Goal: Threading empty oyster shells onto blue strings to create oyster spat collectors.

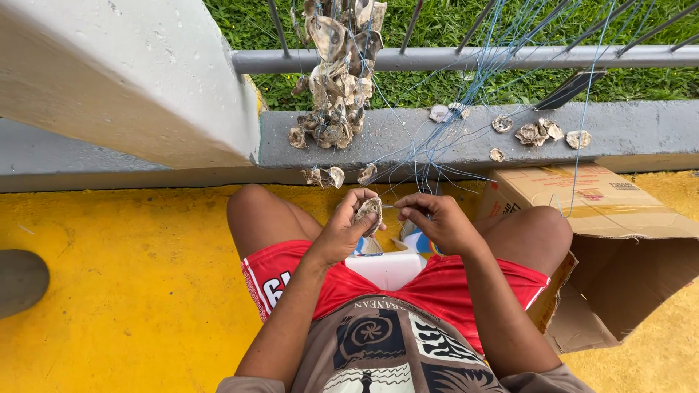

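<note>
At frame centre my left hand has its grip closed around an oyster shell. My right hand, just beside it, pinches a thin blue line narrowly. A shell cluster hangs from the railing at upper centre; a cardboard box lies at right.

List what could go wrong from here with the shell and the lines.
The left hand grips a rough-edged shell; its edge might cut the fingers. The right hand pinches a thin blue line among many crossing strands, so it may tangle. Loose shells near the ledge edge could be dragged off.
</note>
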